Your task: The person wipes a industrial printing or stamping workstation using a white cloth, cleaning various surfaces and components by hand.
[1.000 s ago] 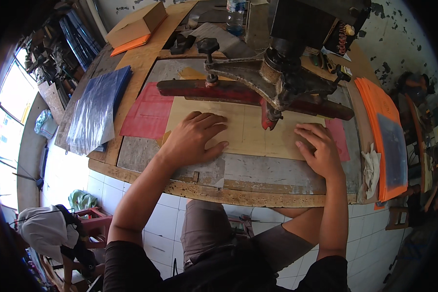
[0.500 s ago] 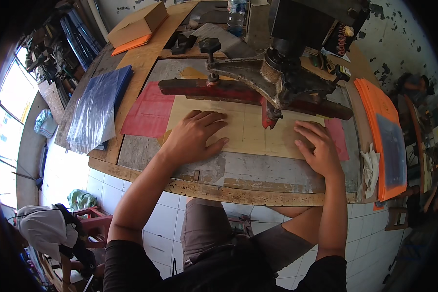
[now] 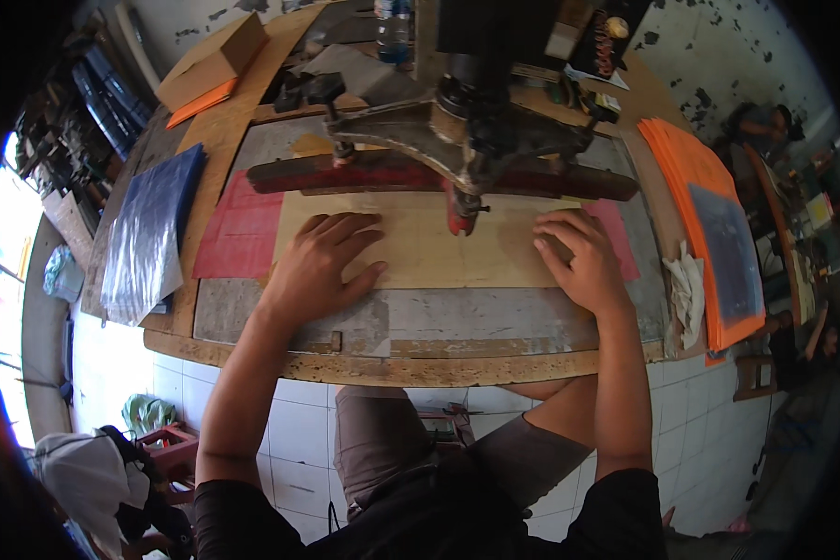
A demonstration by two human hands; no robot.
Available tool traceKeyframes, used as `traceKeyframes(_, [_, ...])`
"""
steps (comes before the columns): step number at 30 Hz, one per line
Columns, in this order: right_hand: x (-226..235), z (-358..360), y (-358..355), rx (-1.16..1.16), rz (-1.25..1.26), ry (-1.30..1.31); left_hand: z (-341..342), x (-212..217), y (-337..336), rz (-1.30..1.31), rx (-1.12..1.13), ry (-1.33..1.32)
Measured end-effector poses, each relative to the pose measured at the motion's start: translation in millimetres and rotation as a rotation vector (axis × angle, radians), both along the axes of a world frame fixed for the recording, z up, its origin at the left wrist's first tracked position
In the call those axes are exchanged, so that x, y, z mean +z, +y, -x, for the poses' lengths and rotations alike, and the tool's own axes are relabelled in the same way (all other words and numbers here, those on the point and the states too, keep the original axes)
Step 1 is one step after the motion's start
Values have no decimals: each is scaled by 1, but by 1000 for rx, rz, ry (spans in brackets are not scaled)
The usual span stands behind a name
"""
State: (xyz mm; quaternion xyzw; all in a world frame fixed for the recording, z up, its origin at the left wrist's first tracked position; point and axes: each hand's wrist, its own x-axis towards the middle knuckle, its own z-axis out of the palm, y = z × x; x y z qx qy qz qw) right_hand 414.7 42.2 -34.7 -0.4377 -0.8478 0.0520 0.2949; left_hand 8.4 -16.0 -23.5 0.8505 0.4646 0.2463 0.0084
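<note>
A tan sheet (image 3: pixel 439 257) lies flat on the grey metal bed (image 3: pixel 495 322) of a press. My left hand (image 3: pixel 315 266) rests on its left end, palm down, fingers forward and thumb apart. On the right end lies my right hand (image 3: pixel 583 263), fingers slightly bent and thumb spread. Neither hand grips anything. Red sheet material (image 3: pixel 238 233) shows beyond the left edge, and a pinkish-red part (image 3: pixel 614 238) beyond the right. Above the far edge runs the press's long dark-red bar (image 3: pixel 383 177), with a red pointed piece (image 3: pixel 459 217) at its middle; the bar hides what lies beneath.
Blue clear-plastic covers (image 3: pixel 154 233) lie at the left, a cardboard box (image 3: pixel 215 65) at the far left. Orange folders (image 3: pixel 709 187) are stacked at the right beside a crumpled white cloth (image 3: pixel 686 294). A water bottle (image 3: pixel 393 33) stands behind the press. Other people are in the background.
The whole view has swung, so the bench and press sit further left in the picture. Both hands stay on the tan sheet, with little visible change in pose.
</note>
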Motion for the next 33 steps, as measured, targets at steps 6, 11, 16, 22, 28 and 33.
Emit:
traceKeyframes(6, [-1, -2, -1, 9, -11, 25, -3, -2, 2, 12, 0, 1])
traceKeyframes(11, [-3, -3, 0, 2, -26, 13, -4, -3, 3, 31, 2, -8])
traceKeyframes(16, [0, -2, -1, 10, -35, 7, -4, -3, 2, 24, 4, -8])
traceKeyframes(22, [-3, -2, 0, 13, -19, 16, -5, -2, 1, 27, 11, -11])
traceKeyframes(28, [-2, -3, 2, 17, -48, -1, -3, -1, 1, -5, 13, -1])
traceKeyframes(33, [-2, -4, 0, 29, -49, -4, -3, -5, 3, -21, 8, -2])
